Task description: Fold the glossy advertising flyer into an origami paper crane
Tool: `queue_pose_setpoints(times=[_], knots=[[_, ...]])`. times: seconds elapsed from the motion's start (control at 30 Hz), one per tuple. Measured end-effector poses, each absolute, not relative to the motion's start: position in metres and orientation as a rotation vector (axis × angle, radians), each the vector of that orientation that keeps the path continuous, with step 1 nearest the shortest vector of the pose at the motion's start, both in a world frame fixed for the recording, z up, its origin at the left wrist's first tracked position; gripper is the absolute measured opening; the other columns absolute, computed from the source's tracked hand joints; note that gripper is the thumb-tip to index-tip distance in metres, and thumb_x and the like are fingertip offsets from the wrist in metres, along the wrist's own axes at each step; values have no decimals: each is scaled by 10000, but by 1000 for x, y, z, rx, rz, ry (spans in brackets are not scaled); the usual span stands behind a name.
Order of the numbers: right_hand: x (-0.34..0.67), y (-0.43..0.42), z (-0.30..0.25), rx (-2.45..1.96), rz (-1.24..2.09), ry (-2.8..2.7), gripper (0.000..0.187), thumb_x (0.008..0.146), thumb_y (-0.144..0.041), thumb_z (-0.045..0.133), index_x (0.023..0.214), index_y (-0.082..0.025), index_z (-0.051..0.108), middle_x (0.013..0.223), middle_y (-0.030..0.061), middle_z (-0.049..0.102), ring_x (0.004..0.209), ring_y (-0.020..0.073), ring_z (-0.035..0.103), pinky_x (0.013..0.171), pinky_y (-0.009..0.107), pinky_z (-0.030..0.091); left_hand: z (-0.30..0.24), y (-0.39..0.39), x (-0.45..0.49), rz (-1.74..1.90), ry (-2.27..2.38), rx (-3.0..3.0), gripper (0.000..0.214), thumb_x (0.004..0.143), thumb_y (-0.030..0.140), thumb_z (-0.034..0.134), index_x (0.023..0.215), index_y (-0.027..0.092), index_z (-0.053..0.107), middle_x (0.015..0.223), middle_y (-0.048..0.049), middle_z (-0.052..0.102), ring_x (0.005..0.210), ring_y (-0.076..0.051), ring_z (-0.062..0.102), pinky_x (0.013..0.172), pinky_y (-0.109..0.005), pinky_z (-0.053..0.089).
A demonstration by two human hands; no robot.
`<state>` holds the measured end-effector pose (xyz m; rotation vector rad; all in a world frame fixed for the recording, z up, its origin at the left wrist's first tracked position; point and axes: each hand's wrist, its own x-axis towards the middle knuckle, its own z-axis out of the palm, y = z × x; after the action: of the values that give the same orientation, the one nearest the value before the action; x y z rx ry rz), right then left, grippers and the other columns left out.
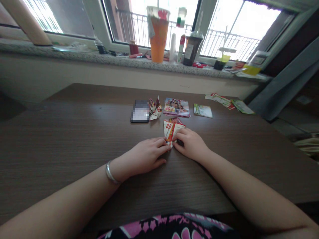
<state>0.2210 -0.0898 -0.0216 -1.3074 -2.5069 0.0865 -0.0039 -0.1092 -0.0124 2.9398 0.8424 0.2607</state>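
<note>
A folded piece of printed red-and-white paper [172, 128] lies on the dark wooden table [74, 139]. My left hand [147, 156] rests flat beside it, fingertips pressing its lower left corner. My right hand [190, 142] has its fingers curled and pinched on the paper's lower right edge. A silver bangle [110, 173] circles my left wrist. Both hands meet at the paper's near tip.
Behind the paper lie a blurred dark rectangle [140, 111], a folded paper figure [155, 108], a stack of leaflets [176, 107], a green card [203, 110] and more leaflets [219, 99]. The windowsill [74, 56] holds an orange cup [158, 35], a dark drink cup [192, 48] and bottles.
</note>
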Motion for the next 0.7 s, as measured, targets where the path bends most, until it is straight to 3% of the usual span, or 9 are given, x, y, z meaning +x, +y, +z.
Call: queue_pose_setpoints(times=[0.2,0.33,0.43,0.7], knots=[[220,-91,-26,-1427,119,-2389,309,773,-418,651,1003,-213,622,1302,119,508,1193,293,472,1001,466,400,-15,-107,-4,264,845,2947,449,892,352,560,1310,207,484,1293,-116,530,1148,-281,549,961,-413,471],[218,-90,-32,-1550,134,-2348,377,768,-461,643,1038,-203,583,1478,164,311,1354,360,317,1094,607,232,-14,-107,-4,259,847,2948,426,897,352,550,1293,205,500,1280,-119,535,1130,-282,555,949,-414,474],[217,-89,-36,-1611,197,-2313,398,761,-467,651,1041,-199,561,1530,174,199,1420,381,191,1110,648,143,-15,-107,-4,255,850,2941,427,902,353,542,1301,210,494,1274,-116,538,1130,-276,554,949,-404,473],[223,-81,-40,-1663,271,-2264,472,752,-477,654,1102,-195,511,1511,192,252,1425,354,207,1127,630,120,-15,-108,-3,275,843,2915,407,891,340,557,1274,211,515,1233,-112,550,1124,-270,557,948,-398,472]])
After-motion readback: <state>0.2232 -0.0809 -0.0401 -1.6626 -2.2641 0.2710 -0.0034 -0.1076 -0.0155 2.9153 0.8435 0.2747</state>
